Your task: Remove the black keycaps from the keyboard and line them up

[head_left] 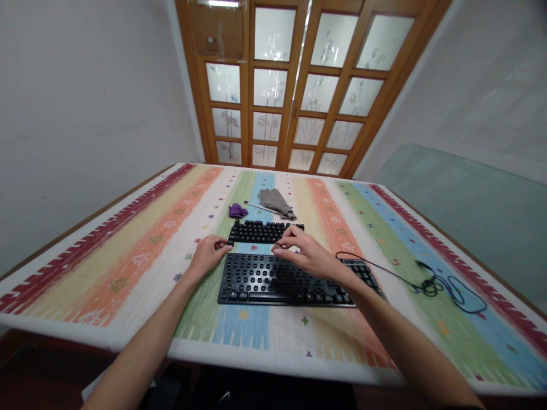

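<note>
A black keyboard [260,279] lies in front of me on the striped cloth. Many of its keycaps are off, leaving rows of bare switches on the left and middle, while the bottom row and right side still carry keys. Loose black keycaps [258,232] stand in rows just behind it. At the left end of those rows, my left hand [209,253] has thumb and index finger closed on a black keycap [229,244]. My right hand [305,250] hovers over the keyboard's upper edge, fingertips pinched around something small, dark and thin. Its kind is unclear.
Behind the keycaps lie a purple cloth [237,210], a thin light stick [260,206] with a dark tip, and a grey cloth [277,203]. The keyboard's black cable [431,285] loops on the right. Walls and a glazed wooden door [273,88] surround the table.
</note>
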Demonstrator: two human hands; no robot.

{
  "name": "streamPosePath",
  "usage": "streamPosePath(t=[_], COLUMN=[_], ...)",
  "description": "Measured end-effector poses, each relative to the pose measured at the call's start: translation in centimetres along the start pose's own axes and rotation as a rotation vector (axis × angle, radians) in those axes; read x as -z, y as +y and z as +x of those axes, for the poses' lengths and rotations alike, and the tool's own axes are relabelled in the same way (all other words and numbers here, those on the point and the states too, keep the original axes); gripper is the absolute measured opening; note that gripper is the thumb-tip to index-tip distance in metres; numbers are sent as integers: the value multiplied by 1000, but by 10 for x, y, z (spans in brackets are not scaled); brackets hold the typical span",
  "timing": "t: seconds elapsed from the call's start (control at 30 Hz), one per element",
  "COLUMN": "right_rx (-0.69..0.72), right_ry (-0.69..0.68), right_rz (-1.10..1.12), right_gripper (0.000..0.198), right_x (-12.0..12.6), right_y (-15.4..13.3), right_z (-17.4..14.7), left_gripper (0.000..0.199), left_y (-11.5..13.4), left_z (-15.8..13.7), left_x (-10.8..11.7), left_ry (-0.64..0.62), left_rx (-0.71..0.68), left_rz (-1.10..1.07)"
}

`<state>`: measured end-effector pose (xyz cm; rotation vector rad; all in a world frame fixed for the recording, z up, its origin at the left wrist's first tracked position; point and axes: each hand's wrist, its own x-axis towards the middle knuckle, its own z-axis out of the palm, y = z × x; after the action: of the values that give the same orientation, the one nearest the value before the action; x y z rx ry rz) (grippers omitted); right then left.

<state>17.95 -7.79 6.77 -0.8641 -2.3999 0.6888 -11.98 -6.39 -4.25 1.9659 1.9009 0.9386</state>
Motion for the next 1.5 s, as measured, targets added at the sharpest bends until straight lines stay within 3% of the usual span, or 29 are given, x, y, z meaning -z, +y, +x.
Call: streamPosePath(t=[0.2,0.4,0.63,0.73,1.0,1.5], right_rx=[8,105,169,182,246,201], right_ry=[-59,-99,-97,-114,-46,-1], right_rz=[121,195,95,111,-36,146], right_gripper=[27,20,22,18,29,18], right_x=[-21,-44,-53,-57,-65,-79], right_y=[-15,-27,-33,-34,-35,-33], right_z=[5,7,10,10,13,10], left_gripper=[21,25,23,21,18,29], left_y=[2,7,33,40,39,43], left_z=[-2,-20,-72,-92,-107,-115], left_x=[3,20,51,56,37,27], left_ry=[11,-4,-260,-297,-281,-227], left_rx=[-14,-71,-277,-302,-270,-216], left_rz=[-6,-55,-170,-163,-117,-267])
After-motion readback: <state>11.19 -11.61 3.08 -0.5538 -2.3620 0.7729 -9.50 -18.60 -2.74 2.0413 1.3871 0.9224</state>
